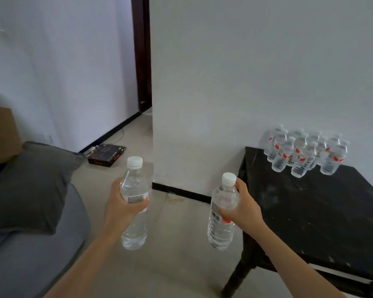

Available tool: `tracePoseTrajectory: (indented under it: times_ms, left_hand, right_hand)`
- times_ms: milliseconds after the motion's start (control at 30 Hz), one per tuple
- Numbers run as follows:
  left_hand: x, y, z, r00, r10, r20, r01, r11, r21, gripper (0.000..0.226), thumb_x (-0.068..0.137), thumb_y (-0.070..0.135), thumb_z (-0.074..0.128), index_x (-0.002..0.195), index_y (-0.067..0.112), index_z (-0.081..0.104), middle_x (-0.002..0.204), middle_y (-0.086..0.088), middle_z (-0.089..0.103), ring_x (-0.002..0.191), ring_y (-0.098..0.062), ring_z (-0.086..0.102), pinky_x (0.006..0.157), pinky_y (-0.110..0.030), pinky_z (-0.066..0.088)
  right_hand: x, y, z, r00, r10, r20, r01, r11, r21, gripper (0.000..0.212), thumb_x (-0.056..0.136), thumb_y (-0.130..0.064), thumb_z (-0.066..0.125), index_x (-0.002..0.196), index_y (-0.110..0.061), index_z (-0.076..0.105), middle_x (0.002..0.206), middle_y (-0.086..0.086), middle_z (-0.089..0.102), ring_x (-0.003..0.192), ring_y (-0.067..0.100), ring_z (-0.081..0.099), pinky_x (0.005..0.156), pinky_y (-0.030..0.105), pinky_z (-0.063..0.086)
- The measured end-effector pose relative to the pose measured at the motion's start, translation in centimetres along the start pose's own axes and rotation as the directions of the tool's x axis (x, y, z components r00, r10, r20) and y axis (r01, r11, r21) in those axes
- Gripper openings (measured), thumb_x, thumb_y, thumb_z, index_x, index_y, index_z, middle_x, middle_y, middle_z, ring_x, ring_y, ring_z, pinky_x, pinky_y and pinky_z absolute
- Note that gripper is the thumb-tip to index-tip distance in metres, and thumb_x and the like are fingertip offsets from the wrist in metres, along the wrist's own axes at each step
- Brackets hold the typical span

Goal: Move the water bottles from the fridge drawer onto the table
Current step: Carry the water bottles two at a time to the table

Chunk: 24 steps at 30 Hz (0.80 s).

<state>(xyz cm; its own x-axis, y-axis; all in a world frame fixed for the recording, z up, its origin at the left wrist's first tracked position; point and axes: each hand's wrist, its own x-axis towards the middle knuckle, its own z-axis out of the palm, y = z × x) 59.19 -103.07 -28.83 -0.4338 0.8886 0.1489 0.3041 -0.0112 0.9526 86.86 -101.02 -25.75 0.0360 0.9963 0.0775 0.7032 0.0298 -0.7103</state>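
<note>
Head view
Left hand: curled round a clear ribbed plastic bottle, white cap, upright over the floor.
Right hand: grips a second clear bottle by its shoulder.
Tabletop: black, scuffed; cluster of bottles at its far edge by the wall.

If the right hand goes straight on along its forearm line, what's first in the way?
Probably the white wall near its corner. The right hand, gripping a clear plastic water bottle, points forward-left, skirting the left edge of the black scuffed table rather than crossing it. Depth is hard to judge.
</note>
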Motion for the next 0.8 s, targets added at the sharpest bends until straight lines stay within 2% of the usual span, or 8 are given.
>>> tracePoseTrajectory:
  times_ms: [100,167,267,400,467,567,700,800]
  left_hand:
    - [5.3,-0.3,1.7,0.998,0.015,0.060,-0.014,1.000,-0.019,0.070,0.064,0.006,0.080,0.121,0.020,0.042,0.094,0.005,0.056,0.085,-0.017,0.056,0.071,-0.028,0.040]
    - [7.8,-0.5,3.2,0.994,0.021,0.108,-0.018,0.999,-0.032,0.071,0.064,0.007,0.080,0.122,0.021,0.041,0.095,0.005,0.056,0.086,-0.017,0.056,0.073,-0.029,0.042]
    - [12.1,-1.0,7.0,0.981,0.035,0.189,-0.025,0.998,-0.054,0.069,0.064,0.008,0.081,0.117,0.025,0.041,0.093,0.008,0.057,0.087,-0.018,0.058,0.078,-0.033,0.045]
    - [16.4,-0.6,12.5,0.961,0.055,0.272,-0.031,0.995,-0.093,0.068,0.060,0.011,0.084,0.111,0.026,0.041,0.091,0.016,0.056,0.086,-0.014,0.057,0.074,-0.027,0.042]
    - [18.7,-0.2,15.2,0.949,0.067,0.308,-0.034,0.993,-0.112,0.074,0.049,0.026,0.084,0.112,0.020,0.044,0.092,0.009,0.059,0.086,-0.016,0.058,0.073,-0.025,0.041]
    - [23.7,0.4,20.6,0.934,0.087,0.347,-0.045,0.991,-0.127,0.092,0.036,0.047,0.072,0.117,0.015,0.046,0.096,0.001,0.061,0.087,-0.018,0.060,0.077,-0.029,0.045]
    - [29.7,1.7,26.1,0.930,0.122,0.347,-0.094,0.991,-0.097,0.077,0.045,0.034,0.076,0.114,0.021,0.045,0.092,0.013,0.059,0.086,-0.016,0.060,0.074,-0.028,0.044]
    - [33.8,2.5,29.5,0.922,0.142,0.359,-0.112,0.988,-0.103,0.076,0.045,0.034,0.077,0.113,0.022,0.044,0.092,0.015,0.057,0.085,-0.015,0.059,0.075,-0.029,0.042]
  right_hand:
    - [3.8,-0.7,0.7,0.998,0.047,-0.033,-0.047,0.999,0.005,0.088,0.070,-0.033,0.077,0.137,-0.024,0.022,0.107,-0.009,0.046,0.093,0.010,0.048,0.084,0.028,0.043]
    - [5.7,-0.8,0.8,0.996,0.079,-0.045,-0.079,0.997,0.007,0.088,0.070,-0.031,0.078,0.138,-0.024,0.022,0.111,-0.008,0.047,0.097,0.012,0.049,0.089,0.032,0.044]
    - [9.5,0.2,0.7,0.988,0.133,-0.082,-0.134,0.991,-0.003,0.088,0.070,-0.032,0.077,0.138,-0.024,0.022,0.112,-0.006,0.050,0.099,0.013,0.052,0.089,0.032,0.044]
    - [14.4,2.0,0.0,0.974,0.181,-0.134,-0.182,0.983,0.001,0.083,0.071,-0.032,0.075,0.136,-0.024,0.024,0.105,-0.010,0.050,0.095,0.012,0.052,0.090,0.034,0.044]
    - [17.2,3.0,-0.4,0.970,0.196,-0.146,-0.197,0.980,0.009,0.082,0.071,-0.032,0.075,0.136,-0.024,0.024,0.100,-0.012,0.048,0.092,0.010,0.050,0.090,0.035,0.045]
    - [23.2,5.0,-1.4,0.968,0.191,-0.162,-0.190,0.982,0.016,0.084,0.070,-0.031,0.077,0.136,-0.025,0.025,0.098,-0.013,0.046,0.090,0.009,0.050,0.086,0.030,0.045]
    - [30.8,7.0,-2.9,0.963,0.179,-0.203,-0.182,0.983,0.009,0.085,0.069,-0.034,0.078,0.136,-0.025,0.026,0.100,-0.013,0.046,0.089,0.009,0.049,0.083,0.029,0.045]
    - [35.2,8.3,-4.0,0.955,0.175,-0.238,-0.179,0.984,0.002,0.081,0.069,-0.036,0.076,0.134,-0.025,0.028,0.099,-0.016,0.045,0.089,0.008,0.049,0.084,0.030,0.045]
